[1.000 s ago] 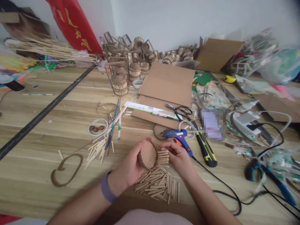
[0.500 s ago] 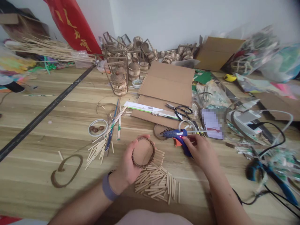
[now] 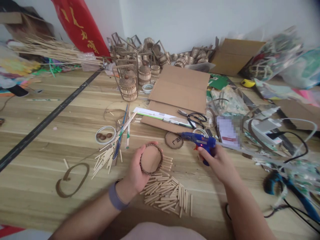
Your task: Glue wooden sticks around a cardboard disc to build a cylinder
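Observation:
My left hand is closed around a round cardboard disc with a braided brown rim, held tilted above the table. In my right hand is a blue hot glue gun, its nozzle pointing left and a small red light glowing on its side. Under the nozzle lies a second rimmed cardboard disc with dark printed characters. A loose pile of short wooden sticks lies just below my left hand. Several more sticks stick out behind the disc's right edge.
Cardboard sheets, black-handled scissors and a phone lie beyond the hands. Small lidded stick baskets stand at the back. Left are a tape roll and a curled brown strip; right, a power strip with cables.
My right hand has moved slightly right and turned the glue gun more side-on, uncovering more of the printed disc. My left hand with its disc has shifted slightly left and up.

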The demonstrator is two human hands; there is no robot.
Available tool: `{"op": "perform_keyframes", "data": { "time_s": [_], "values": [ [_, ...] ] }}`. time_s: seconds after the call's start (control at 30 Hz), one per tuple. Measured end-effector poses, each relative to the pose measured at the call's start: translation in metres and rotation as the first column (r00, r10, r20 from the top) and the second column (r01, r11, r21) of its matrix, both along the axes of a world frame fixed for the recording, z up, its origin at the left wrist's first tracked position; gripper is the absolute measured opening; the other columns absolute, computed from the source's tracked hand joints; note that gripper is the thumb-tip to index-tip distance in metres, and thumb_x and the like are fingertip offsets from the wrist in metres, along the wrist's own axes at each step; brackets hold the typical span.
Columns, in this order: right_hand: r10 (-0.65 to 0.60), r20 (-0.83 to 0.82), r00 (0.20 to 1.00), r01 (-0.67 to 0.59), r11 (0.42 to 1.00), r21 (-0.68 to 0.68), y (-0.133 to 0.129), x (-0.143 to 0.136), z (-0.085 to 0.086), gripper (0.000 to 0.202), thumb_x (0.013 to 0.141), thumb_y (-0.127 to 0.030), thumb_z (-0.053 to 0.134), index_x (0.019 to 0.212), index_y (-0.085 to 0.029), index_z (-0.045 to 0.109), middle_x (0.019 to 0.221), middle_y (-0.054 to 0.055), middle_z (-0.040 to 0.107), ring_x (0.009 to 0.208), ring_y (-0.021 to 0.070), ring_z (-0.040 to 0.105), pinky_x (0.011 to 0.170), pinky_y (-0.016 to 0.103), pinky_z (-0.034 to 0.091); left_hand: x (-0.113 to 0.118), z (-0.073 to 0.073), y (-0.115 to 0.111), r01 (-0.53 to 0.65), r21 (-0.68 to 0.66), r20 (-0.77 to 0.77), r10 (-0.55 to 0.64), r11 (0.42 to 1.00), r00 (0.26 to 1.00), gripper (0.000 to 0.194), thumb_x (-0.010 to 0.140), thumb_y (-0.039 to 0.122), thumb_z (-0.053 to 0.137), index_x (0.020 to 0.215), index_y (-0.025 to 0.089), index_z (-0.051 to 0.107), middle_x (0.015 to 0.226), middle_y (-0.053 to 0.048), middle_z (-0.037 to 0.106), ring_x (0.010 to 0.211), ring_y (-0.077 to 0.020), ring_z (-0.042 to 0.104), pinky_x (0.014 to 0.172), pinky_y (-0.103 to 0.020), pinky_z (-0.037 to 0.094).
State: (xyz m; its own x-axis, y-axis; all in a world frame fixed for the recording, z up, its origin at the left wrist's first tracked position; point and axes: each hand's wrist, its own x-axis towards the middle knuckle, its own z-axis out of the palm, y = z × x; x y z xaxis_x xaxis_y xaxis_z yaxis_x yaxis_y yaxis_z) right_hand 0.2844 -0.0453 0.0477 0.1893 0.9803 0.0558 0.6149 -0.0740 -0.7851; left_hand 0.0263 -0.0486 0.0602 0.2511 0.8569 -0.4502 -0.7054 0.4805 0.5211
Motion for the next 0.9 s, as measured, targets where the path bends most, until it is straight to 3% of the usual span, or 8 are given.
{"op": "perform_keyframes", "data": {
  "time_s": [0.07,0.17,0.3,0.43,0.57,0.9],
  "values": [
    [0.005,-0.136,0.991,-0.008,1.0,-0.022,-0.006,-0.002,0.008,0.036,0.08,-0.057,0.058,0.08,-0.021,0.057,0.054,-0.003,0.052,0.048,0.0141,0.048,0.046,0.026,0.039,0.0,-0.001,0.002,-0.012,-0.008,-0.022,0.012,1.0,1.0,0.038,0.074,0.044,0.067,0.1,0.016,0.068,0.082,-0.006,0.073,0.075,-0.0223,0.07,0.069,-0.031,0.055],
    [0.049,-0.182,0.982,-0.06,0.997,-0.054,-0.016,-0.006,0.022,0.039,0.078,-0.059,0.061,0.077,-0.019,0.063,0.05,-0.003,0.051,0.045,0.0132,0.046,0.043,0.025,0.038,0.001,-0.002,0.003,-0.043,-0.007,-0.079,0.042,0.999,0.996,0.039,0.073,0.044,0.067,0.1,0.016,0.067,0.08,-0.005,0.073,0.076,-0.0221,0.07,0.066,-0.03,0.054],
    [0.203,-0.115,0.972,-0.215,0.972,-0.1,-0.025,-0.015,0.042,0.038,0.075,-0.057,0.064,0.074,-0.019,0.071,0.055,0.002,0.064,0.047,0.0154,0.054,0.044,0.026,0.044,0.0,-0.003,0.004,-0.064,0.045,-0.174,0.071,0.997,0.982,0.039,0.074,0.045,0.065,0.102,0.017,0.066,0.083,-0.004,0.072,0.081,-0.0237,0.069,0.063,-0.028,0.052],
    [0.277,0.049,0.96,-0.275,0.96,-0.051,-0.03,-0.03,0.054,0.03,0.078,-0.05,0.063,0.077,-0.022,0.072,0.069,0.005,0.074,0.058,0.0199,0.064,0.053,0.028,0.052,-0.001,-0.007,0.002,-0.036,0.197,-0.301,0.096,0.98,0.949,0.036,0.08,0.046,0.061,0.103,0.018,0.066,0.096,-0.006,0.072,0.099,-0.0265,0.066,0.078,-0.032,0.052],
    [0.344,0.154,0.926,-0.34,0.939,-0.051,-0.034,-0.045,0.054,0.027,0.084,-0.045,0.057,0.075,-0.022,0.069,0.064,0.002,0.07,0.058,0.018,0.063,0.053,0.025,0.05,0.0,-0.007,0.002,-0.012,0.261,-0.392,0.118,0.965,0.912,0.035,0.082,0.047,0.058,0.101,0.018,0.065,0.106,-0.007,0.07,0.112,-0.0285,0.06,0.091,-0.036,0.048],
    [0.384,0.291,0.876,-0.382,0.922,-0.065,-0.036,-0.054,0.047,0.023,0.086,-0.037,0.052,0.07,-0.022,0.058,0.052,-0.002,0.054,0.047,0.0152,0.051,0.045,0.023,0.038,0.002,-0.001,0.001,0.017,0.272,-0.428,0.106,0.962,0.898,0.035,0.079,0.048,0.058,0.098,0.019,0.064,0.104,-0.007,0.068,0.111,-0.029,0.059,0.095,-0.037,0.045]
  ]
}}
